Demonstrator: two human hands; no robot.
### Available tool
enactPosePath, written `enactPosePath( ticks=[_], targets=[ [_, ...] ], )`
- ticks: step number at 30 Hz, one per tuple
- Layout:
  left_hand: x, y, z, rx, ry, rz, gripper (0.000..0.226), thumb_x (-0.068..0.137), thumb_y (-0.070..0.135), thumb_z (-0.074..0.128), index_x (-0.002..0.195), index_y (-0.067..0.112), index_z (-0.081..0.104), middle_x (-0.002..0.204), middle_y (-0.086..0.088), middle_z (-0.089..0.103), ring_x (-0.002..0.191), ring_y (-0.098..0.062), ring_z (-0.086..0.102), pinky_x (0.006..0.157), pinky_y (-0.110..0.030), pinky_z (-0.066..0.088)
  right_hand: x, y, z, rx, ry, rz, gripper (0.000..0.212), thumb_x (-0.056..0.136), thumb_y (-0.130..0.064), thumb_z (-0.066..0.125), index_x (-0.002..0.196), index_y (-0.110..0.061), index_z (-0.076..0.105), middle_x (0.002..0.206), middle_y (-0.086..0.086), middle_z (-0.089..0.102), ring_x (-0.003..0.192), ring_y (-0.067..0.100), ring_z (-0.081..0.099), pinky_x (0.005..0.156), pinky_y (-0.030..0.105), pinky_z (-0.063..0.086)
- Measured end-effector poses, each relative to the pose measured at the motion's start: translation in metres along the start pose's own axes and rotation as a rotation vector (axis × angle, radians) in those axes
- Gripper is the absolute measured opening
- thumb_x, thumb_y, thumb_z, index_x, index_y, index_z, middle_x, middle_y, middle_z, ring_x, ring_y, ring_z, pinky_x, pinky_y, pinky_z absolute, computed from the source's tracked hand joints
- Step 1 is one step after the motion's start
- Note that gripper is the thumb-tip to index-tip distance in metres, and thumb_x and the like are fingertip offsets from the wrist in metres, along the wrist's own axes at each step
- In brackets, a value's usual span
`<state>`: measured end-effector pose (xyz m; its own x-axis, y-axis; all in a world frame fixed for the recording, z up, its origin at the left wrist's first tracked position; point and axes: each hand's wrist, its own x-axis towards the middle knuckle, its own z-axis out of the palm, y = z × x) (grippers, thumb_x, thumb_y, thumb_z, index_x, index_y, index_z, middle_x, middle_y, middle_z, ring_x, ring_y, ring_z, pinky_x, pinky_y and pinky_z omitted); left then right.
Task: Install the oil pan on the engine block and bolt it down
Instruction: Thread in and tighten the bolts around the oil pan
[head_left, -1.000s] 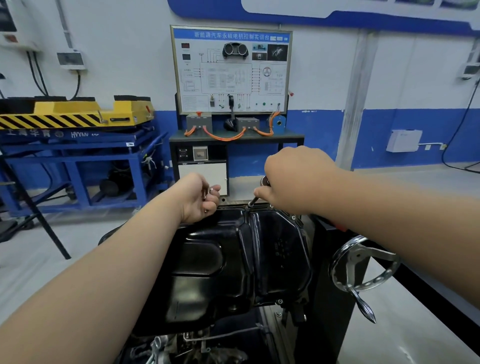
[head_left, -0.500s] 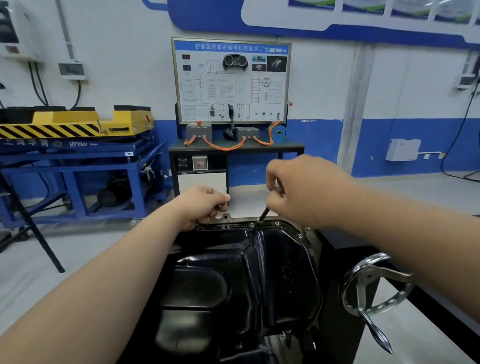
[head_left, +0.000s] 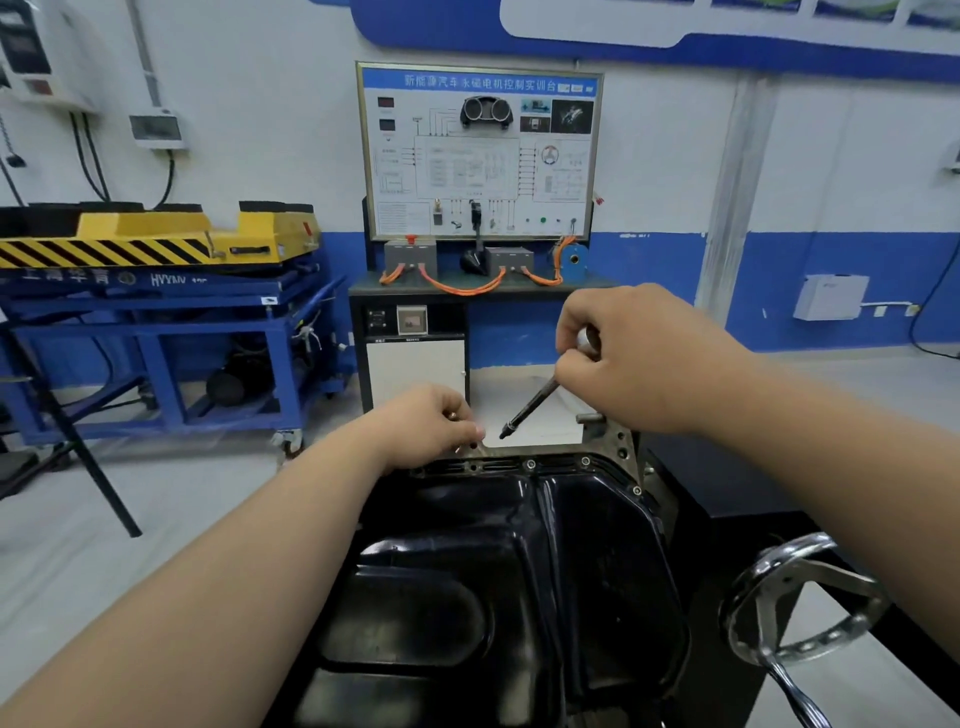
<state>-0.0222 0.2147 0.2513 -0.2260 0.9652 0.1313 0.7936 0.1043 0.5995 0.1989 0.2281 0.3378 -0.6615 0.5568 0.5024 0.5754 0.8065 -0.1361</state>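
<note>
— Where's the oil pan (head_left: 519, 571)?
— Glossy black pressed metal, ribbed, seated on the grey engine block (head_left: 618, 441), with bolts (head_left: 531, 464) along its far rim.
— Hands?
— The right hand (head_left: 639, 358) grips a slim dark driver (head_left: 530, 408), tip clear of the rim. The left hand (head_left: 426, 426) curls round small metal pieces (head_left: 452, 415) at the far-left corner. There's a chrome handwheel (head_left: 800, 597) to the right and a pale floor (head_left: 156, 519).
</note>
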Motion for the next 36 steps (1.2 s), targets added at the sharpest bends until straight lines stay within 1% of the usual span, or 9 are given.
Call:
enactPosePath(
  ticks=[6,11,13,16,20,23,29,32,36],
  targets=[
    [-0.001,0.004,0.004,0.241,-0.074,0.052,0.005,0.081,0.026,0.071,0.083,0.03,0.072,0.078,0.015,0.06,0.073,-0.003,0.053,0.056,-0.012,0.035,0.001,-0.007,0.004,0.038,0.007,-0.011,0.01,0.078,-0.03,0.05,0.069,-0.031,0.047,0.064,-0.014,0.05,0.062,0.003,0.047,0.051,0.024,0.034],
    [-0.001,0.003,0.005,0.244,-0.05,0.018,0.007,0.085,0.026,0.066,0.079,0.026,0.07,0.072,0.016,0.061,0.066,0.002,0.052,0.052,-0.012,0.033,-0.003,-0.01,0.004,0.024,-0.006,-0.023,0.011,0.078,-0.031,0.051,0.068,-0.032,0.046,0.064,-0.014,0.051,0.063,0.004,0.05,0.053,0.025,0.041],
    [-0.002,0.001,0.0,0.093,-0.023,-0.057,0.019,0.09,0.028,0.058,0.079,0.016,0.068,0.066,0.006,0.062,0.057,-0.008,0.052,0.05,-0.019,0.036,-0.004,-0.008,0.002,0.023,0.002,-0.011,0.011,0.078,-0.03,0.051,0.068,-0.032,0.047,0.064,-0.014,0.05,0.062,0.004,0.049,0.051,0.025,0.037],
    [-0.003,0.002,-0.007,-0.409,-0.026,-0.209,0.029,0.097,0.022,0.043,0.075,0.006,0.052,0.056,-0.001,0.054,0.039,-0.01,0.035,0.037,-0.018,0.025,-0.003,-0.006,-0.001,0.032,0.032,0.019,0.01,0.079,-0.029,0.05,0.069,-0.03,0.048,0.062,-0.013,0.051,0.06,0.006,0.05,0.05,0.025,0.036],
    [-0.005,0.005,-0.009,-0.719,0.008,-0.258,0.018,0.098,0.015,0.041,0.084,0.005,0.046,0.071,-0.01,0.063,0.035,-0.007,0.027,0.032,-0.016,0.019,-0.003,-0.008,0.001,-0.135,-0.005,-0.038,0.009,0.079,-0.034,0.048,0.071,-0.031,0.046,0.064,-0.012,0.053,0.061,0.004,0.048,0.051,0.024,0.037],
    [-0.006,0.001,-0.008,-0.673,0.006,-0.226,0.02,0.096,0.018,0.05,0.082,0.005,0.05,0.072,-0.009,0.062,0.035,-0.006,0.03,0.032,-0.016,0.023,-0.003,-0.011,0.006,-0.193,-0.012,-0.076,0.006,0.081,-0.036,0.047,0.077,-0.031,0.047,0.065,-0.012,0.052,0.061,0.003,0.046,0.05,0.021,0.033],
    [-0.009,-0.001,-0.002,-0.43,0.032,-0.133,0.018,0.086,0.024,0.067,0.076,0.015,0.056,0.056,0.0,0.062,0.037,-0.006,0.044,0.037,-0.016,0.028,-0.002,-0.013,0.006,-0.14,-0.004,-0.059,0.009,0.08,-0.036,0.047,0.071,-0.032,0.044,0.07,-0.012,0.053,0.065,0.006,0.047,0.052,0.022,0.035],
    [-0.01,0.003,-0.001,-0.393,-0.064,-0.099,0.013,0.09,0.026,0.063,0.082,0.017,0.057,0.058,0.004,0.061,0.04,-0.001,0.051,0.038,-0.015,0.03,-0.003,-0.012,0.005,-0.151,-0.009,-0.053,0.013,0.08,-0.036,0.048,0.068,-0.032,0.042,0.068,-0.012,0.052,0.064,0.004,0.046,0.052,0.023,0.034],
    [-0.006,0.004,-0.001,-0.326,-0.169,-0.11,0.015,0.095,0.028,0.053,0.095,0.017,0.062,0.06,0.005,0.055,0.038,-0.002,0.04,0.042,-0.018,0.028,-0.003,-0.01,0.003,-0.137,-0.003,-0.027,0.012,0.079,-0.036,0.048,0.068,-0.032,0.044,0.069,-0.012,0.052,0.069,0.009,0.05,0.054,0.026,0.038]
  ],
)
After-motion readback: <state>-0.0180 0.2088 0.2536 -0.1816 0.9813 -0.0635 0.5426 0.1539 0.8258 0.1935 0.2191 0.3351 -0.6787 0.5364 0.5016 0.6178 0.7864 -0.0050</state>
